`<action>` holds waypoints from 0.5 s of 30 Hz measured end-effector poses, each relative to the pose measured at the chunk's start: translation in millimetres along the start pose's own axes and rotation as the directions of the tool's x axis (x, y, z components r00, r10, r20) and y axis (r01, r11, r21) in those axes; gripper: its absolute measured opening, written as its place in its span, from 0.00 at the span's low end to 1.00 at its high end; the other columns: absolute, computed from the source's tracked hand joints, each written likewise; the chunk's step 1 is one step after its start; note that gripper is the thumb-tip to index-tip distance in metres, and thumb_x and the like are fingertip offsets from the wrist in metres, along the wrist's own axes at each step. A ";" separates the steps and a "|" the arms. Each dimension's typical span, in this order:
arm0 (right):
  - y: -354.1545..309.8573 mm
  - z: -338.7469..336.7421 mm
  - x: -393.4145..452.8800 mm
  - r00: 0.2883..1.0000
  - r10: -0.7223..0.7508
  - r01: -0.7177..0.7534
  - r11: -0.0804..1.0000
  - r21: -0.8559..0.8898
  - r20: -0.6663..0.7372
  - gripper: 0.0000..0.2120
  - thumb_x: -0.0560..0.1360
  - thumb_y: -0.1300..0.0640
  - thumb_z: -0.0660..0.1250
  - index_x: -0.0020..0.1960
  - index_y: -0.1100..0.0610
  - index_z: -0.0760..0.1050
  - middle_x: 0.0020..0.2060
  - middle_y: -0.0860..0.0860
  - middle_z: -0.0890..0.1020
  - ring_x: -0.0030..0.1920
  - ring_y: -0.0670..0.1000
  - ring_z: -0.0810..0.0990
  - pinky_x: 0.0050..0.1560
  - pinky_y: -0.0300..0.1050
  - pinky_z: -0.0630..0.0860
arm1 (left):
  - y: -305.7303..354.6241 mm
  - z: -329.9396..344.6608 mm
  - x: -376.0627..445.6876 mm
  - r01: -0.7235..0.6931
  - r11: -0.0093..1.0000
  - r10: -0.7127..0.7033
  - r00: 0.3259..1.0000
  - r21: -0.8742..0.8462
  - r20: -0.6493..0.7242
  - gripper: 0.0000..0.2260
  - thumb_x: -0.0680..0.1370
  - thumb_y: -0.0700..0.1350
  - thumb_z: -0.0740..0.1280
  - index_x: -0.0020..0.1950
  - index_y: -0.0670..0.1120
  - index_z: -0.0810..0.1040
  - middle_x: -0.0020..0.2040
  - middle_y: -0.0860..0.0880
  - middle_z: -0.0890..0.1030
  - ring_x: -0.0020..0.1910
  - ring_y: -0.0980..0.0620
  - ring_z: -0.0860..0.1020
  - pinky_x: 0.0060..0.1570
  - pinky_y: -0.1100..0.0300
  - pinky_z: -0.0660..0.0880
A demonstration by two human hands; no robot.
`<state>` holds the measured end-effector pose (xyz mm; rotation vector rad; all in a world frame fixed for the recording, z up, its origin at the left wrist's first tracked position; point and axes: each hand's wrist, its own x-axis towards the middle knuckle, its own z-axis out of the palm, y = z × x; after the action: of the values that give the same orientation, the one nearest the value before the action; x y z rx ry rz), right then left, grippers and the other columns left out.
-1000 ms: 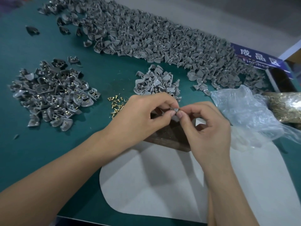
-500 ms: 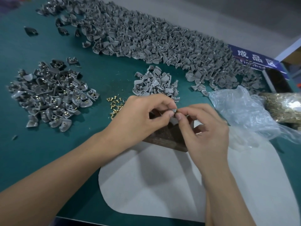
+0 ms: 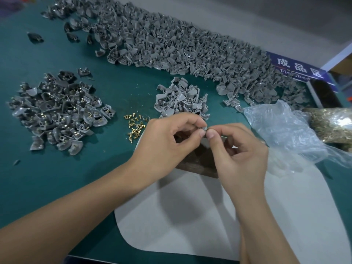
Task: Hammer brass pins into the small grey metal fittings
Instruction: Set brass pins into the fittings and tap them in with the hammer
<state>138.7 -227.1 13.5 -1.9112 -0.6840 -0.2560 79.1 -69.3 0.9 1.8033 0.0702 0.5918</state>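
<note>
Head view: the left hand point(image 3: 162, 141) pinches a small grey fitting point(image 3: 204, 129) above the dark block point(image 3: 200, 161); the right hand point(image 3: 242, 155) pinches at its edge, fingers curled. A blue sign point(image 3: 297, 68) reads "成品区", partly "Finished". Loose brass pins point(image 3: 135, 127) lie left.

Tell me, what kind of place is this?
Probably a small factory workbench. A huge heap of grey fittings covers the green table, loose brass pins lie ready, and a blue sign seems to mark a finished-goods area.

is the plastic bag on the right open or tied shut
Open: the clear plastic bag lies crumpled and spread loose on the table, with no knot visible.
</note>
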 end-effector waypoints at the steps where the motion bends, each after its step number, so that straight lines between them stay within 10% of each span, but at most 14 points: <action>1: -0.3 -0.4 -0.5 1.000 0.002 -0.001 1.000 0.015 -0.018 0.05 0.78 0.62 0.74 0.45 0.54 0.85 0.41 0.48 0.84 0.40 0.47 0.79 0.41 0.34 0.69 | 1.1 2.4 -1.4 0.002 1.000 -0.003 1.000 -0.019 -0.016 0.05 0.78 0.41 0.73 0.51 0.51 0.84 0.44 0.57 0.86 0.47 0.58 0.85 0.51 0.62 0.80; 15: 5.9 -10.3 4.4 0.990 -0.109 0.115 0.991 -0.064 0.087 0.05 0.77 0.63 0.74 0.48 0.53 0.85 0.45 0.42 0.83 0.43 0.41 0.79 0.44 0.28 0.68 | -1.0 -2.7 1.1 -0.036 0.999 0.036 0.998 -0.004 0.047 0.04 0.78 0.39 0.74 0.51 0.45 0.85 0.44 0.56 0.87 0.44 0.64 0.84 0.51 0.65 0.78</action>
<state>146.9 -236.5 15.4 -1.9600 -0.8496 -0.2751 79.2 -66.2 0.9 1.8177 0.0043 0.5740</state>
